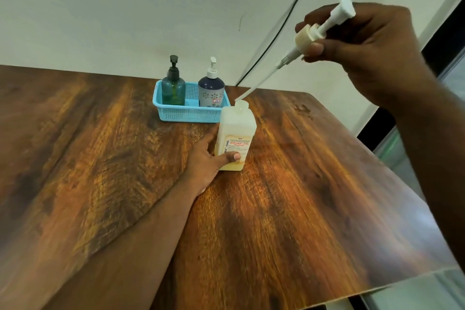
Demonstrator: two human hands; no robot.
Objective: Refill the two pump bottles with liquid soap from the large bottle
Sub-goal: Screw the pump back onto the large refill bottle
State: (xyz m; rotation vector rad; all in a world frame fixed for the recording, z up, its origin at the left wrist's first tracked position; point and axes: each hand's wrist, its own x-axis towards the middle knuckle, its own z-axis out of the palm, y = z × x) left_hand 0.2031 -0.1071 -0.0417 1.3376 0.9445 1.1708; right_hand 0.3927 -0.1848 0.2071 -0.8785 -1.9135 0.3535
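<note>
The large square bottle (236,133) of yellowish soap stands upright on the wooden table (100,158), its neck open. My left hand (211,161) grips its lower part, thumb across the label. My right hand (364,50) is raised at the upper right and pinches the white pump head (324,25) by its collar. The pump's long dip tube slants down, its tip just above the bottle's mouth. Two pump bottles stand in a light blue basket (186,113) behind: a teal bottle (173,87) with a dark pump and a dark blue flowered bottle (211,88) with a white pump.
The basket sits near the table's far edge against a white wall. A black cable (284,20) runs down the wall to the table's back. The table's right edge falls off toward a dark frame and glass at the right.
</note>
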